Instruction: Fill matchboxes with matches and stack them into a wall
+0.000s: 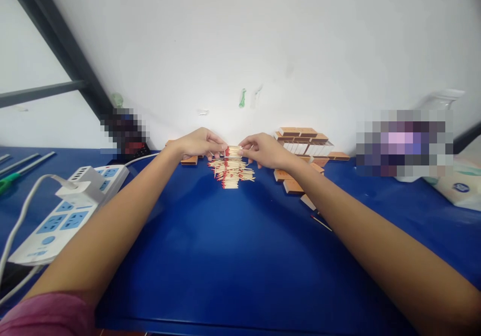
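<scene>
Both arms reach forward over the blue table. Between my hands is a small bundle of matches [235, 151], its red heads to the left and pale sticks to the right. My left hand [203, 143] pinches the head end; my right hand [260, 149] pinches the other end. Directly below the bundle, a loose pile of red-headed matches [233, 171] lies on the table. Whether the bundle sits in a tray is too small to make out. Beside my right hand stand stacked matchboxes [300, 135], and more matchboxes [293, 186] lie under my right forearm.
A white power strip [52, 225] with a plugged-in adapter and cables lies left. A single match [321, 223] lies near my right forearm. One matchbox [189, 160] is below my left wrist. A tissue pack [460, 183] sits far right. A white wall [233, 45] rises behind.
</scene>
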`<state>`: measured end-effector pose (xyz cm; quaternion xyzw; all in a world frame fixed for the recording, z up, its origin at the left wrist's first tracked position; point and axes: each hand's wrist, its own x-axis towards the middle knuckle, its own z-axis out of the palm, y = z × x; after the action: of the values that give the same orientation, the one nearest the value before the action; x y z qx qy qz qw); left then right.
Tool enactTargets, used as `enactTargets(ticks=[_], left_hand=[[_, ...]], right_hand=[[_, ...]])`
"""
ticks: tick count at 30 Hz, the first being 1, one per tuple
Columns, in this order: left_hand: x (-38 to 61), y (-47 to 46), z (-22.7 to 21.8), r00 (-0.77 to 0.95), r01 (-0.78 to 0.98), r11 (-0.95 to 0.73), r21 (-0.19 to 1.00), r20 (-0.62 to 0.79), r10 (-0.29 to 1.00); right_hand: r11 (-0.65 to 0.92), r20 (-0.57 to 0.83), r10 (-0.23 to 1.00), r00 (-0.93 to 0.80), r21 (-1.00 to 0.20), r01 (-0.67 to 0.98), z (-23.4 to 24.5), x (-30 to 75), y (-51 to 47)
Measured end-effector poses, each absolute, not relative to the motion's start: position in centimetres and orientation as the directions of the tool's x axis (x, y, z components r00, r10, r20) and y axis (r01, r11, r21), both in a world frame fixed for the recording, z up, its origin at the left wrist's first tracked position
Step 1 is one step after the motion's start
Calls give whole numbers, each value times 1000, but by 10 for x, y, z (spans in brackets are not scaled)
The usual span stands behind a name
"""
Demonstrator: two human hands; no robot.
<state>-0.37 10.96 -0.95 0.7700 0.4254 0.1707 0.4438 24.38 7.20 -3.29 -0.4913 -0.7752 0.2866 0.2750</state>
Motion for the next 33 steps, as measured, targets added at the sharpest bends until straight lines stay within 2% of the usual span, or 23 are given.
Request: enactTargets(ticks=[5,14,24,33], left_hand=[[-2,110,-12,613,536,-282,796,-138,778],[-3,116,-17,627,482,-347,805,-40,778],[-4,117,-16,646,507,-460,729,32,763],[-5,113,-11,634,497,-544,677,145,759]], right_hand=[[311,103,916,-387,-792,526,-41,244,78],[229,50,938,-343,-831,507,-41,245,79],[301,100,930,-352,-759,578,-33,246,73],[435,244,894,-375,-666,605,-28,249,72]])
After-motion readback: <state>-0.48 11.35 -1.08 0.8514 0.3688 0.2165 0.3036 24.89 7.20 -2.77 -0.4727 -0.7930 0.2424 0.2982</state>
